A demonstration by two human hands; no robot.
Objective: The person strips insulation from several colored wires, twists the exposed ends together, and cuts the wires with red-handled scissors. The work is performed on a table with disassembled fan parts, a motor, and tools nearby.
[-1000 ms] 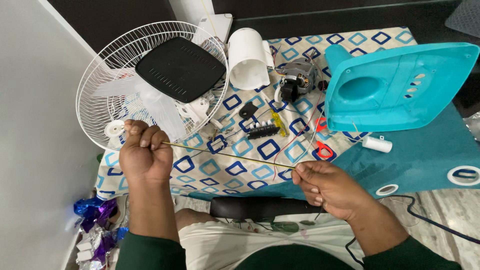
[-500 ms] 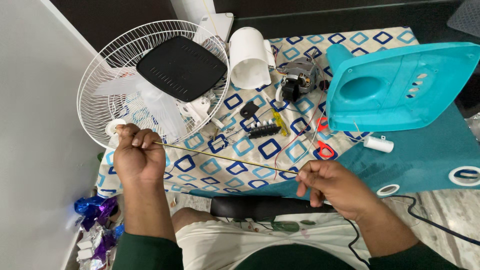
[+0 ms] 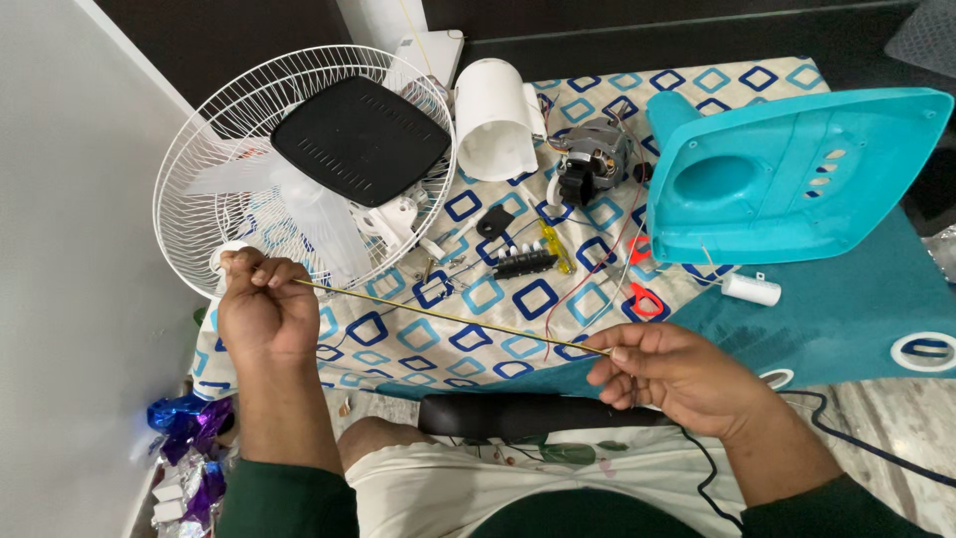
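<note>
**A:** What's nearest to you?

**B:** Closest in, I see a dark padded bar (image 3: 518, 413) lying across the lap, just under my hands. My right hand (image 3: 687, 379) has thumb and fingertips pressed together on one end of a thin yellowish rod (image 3: 453, 319). My left hand (image 3: 264, 309) is curled into a loose fist, pinching the other end near the fingertips.

**A:** So where does the rod sit?

**B:** Stretched between the two hands, slanting up toward the left, held above the patterned cloth (image 3: 498, 299) with its blue squares.

**A:** And beyond the rod?

**B:** A small black ribbed part (image 3: 523, 262) and a yellow-handled tool (image 3: 554, 246) lie on the cloth, with red wire (image 3: 588, 284) trailing past them. To the right, a little white cylinder (image 3: 752, 289) rests at the edge of a teal sheet (image 3: 856, 319).

**A:** Farther back?

**B:** A white wire fan guard (image 3: 199, 179) with a black panel (image 3: 360, 137) lying on it, a white tubular housing (image 3: 493, 120), a bare motor (image 3: 593, 159), and a big turquoise plastic base (image 3: 797, 169) turned on its side.
</note>
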